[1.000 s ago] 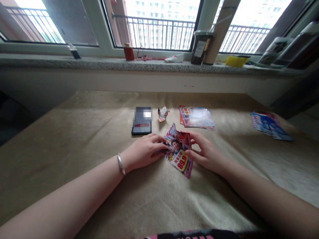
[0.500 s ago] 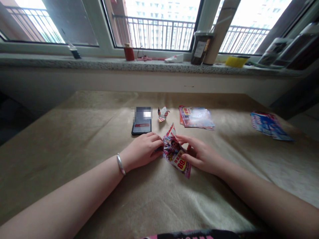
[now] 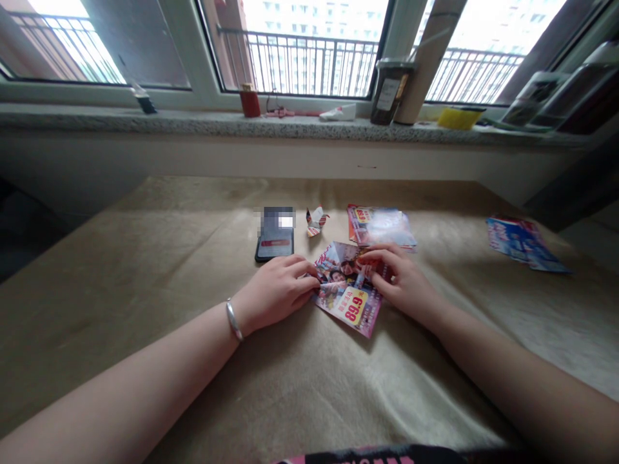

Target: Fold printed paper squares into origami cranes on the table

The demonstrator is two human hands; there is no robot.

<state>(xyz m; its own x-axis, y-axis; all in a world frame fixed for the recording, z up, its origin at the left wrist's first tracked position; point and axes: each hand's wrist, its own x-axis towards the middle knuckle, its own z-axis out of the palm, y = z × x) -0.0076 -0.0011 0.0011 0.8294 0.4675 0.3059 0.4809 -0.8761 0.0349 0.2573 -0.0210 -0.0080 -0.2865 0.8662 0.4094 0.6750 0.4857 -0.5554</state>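
While my left hand (image 3: pixel 276 291) pinches the flyer (image 3: pixel 355 308) by its left edge and my right hand (image 3: pixel 405 283) grips its right side, it's spread open mid-table (image 3: pixel 193 245), most folding seemingly left; nearer the far edge, one paper figure (image 3: pixel 316 223) looks finished.

The one camera sits on the wearer's head and looks forward and down, across the tabletop (image 3: pixel 271 380) to the windowsill (image 3: pixel 193 124) and window (image 3: pixel 309 45) beyond. The forearms (image 3: pixel 145 374) come in from the lower left and lower right, so the left hand (image 3: pixel 278 291) and right hand (image 3: pixel 407 287) fall near the middle, fairly close. A strip of clothing (image 3: pixel 387 455) edges the bottom.
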